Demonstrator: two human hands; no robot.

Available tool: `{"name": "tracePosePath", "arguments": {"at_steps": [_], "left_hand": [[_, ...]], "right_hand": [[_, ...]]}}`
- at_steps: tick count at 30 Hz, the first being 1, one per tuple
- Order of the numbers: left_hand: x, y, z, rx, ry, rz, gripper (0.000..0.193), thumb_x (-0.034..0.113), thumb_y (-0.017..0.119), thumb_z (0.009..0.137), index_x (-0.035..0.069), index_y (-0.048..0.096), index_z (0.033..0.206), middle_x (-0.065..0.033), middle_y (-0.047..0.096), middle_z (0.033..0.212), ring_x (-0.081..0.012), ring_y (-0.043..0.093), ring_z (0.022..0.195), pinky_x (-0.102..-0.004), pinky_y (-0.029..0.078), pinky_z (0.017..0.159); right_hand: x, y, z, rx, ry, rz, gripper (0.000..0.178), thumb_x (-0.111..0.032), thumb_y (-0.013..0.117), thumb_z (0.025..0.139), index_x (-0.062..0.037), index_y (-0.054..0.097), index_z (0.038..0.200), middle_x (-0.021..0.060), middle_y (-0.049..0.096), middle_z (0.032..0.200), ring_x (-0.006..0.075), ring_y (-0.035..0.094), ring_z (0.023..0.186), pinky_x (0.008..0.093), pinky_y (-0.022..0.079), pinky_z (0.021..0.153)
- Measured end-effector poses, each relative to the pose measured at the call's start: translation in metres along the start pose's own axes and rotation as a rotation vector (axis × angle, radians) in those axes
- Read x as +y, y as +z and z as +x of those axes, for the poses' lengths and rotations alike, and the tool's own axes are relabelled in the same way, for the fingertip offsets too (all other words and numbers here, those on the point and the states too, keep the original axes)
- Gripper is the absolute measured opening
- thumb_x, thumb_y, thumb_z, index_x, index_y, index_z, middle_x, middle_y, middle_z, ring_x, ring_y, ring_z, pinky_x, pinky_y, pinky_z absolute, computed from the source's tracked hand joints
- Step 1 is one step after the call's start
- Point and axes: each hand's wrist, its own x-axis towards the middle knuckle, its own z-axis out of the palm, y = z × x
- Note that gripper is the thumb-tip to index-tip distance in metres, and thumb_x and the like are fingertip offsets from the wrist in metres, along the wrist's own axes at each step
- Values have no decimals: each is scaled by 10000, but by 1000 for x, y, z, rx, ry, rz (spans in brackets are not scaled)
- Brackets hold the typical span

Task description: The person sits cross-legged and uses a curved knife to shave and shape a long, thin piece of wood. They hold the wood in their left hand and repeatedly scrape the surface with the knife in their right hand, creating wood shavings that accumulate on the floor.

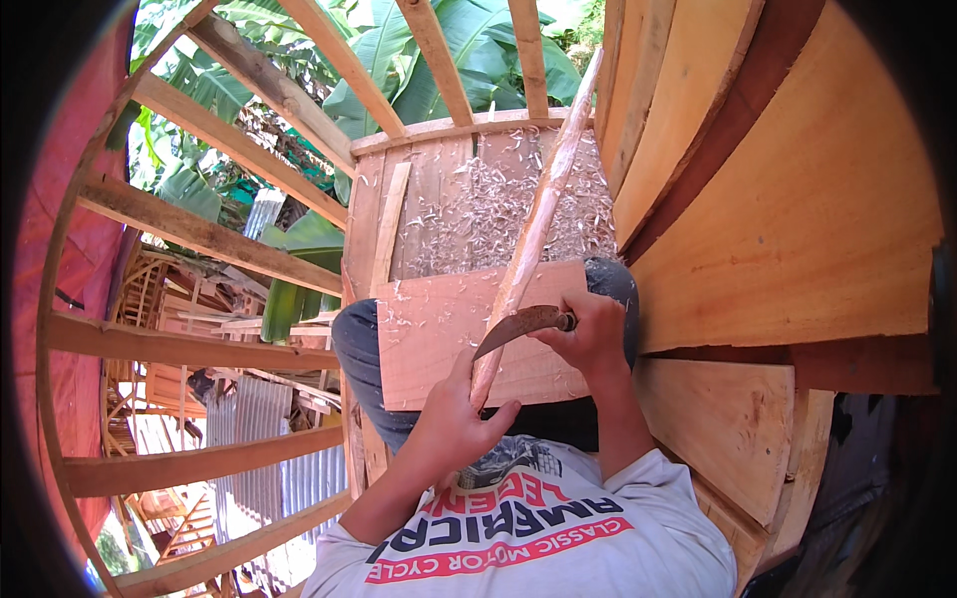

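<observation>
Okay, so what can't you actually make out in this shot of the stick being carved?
Head view only:
- Lower end of the long stick: hidden inside the left hand.
- Handle of the curved knife: covered by the right hand.
- Where the blade's edge meets the stick: too small to tell.
- The lap under the flat board: hidden by the board.
- Floor boards under the shavings: partly covered.

A grey short-sleeved T-shirt [558, 528] with red, black and white lettering; above it, dark grey trousers [364, 359]; forearms bare.

Pale wooden stick [538, 214] shaved smooth; curved blade [518, 324] dull metal (rust-brown); board [429, 339] rough-sawn wood.
</observation>
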Motion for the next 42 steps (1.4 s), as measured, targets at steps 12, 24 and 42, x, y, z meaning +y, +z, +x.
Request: {"name": "tracePosePath", "arguments": {"at_steps": [12,24,42], "left_hand": [[-8,-17,9,55,-107,-111,417,242,671,802,-25,442,1027,-186,538,714,-266,554,635,-378,433,594],[-11,-13,26,247,27,2,487,292,761,721,-4,492,999,-208,597,751,-353,631,694,-383,479,609],[-43,-32,39,249,44,-108,438,148,757,667,4,485,980,-150,606,729,-239,649,661,-323,487,574]], "right_hand": [[-14,10,-4,-145,224,412,605,-528,586,841,17,495,597,127,420,477,210,423,444,375,330,459],[-22,20,-14,-353,325,939,562,-503,472,939,-69,435,583,-61,359,516,37,343,509,261,248,445],[-26,17,3,-163,-2,-248,680,-721,672,599,-58,530,540,103,485,474,298,541,446,356,400,424]]}}
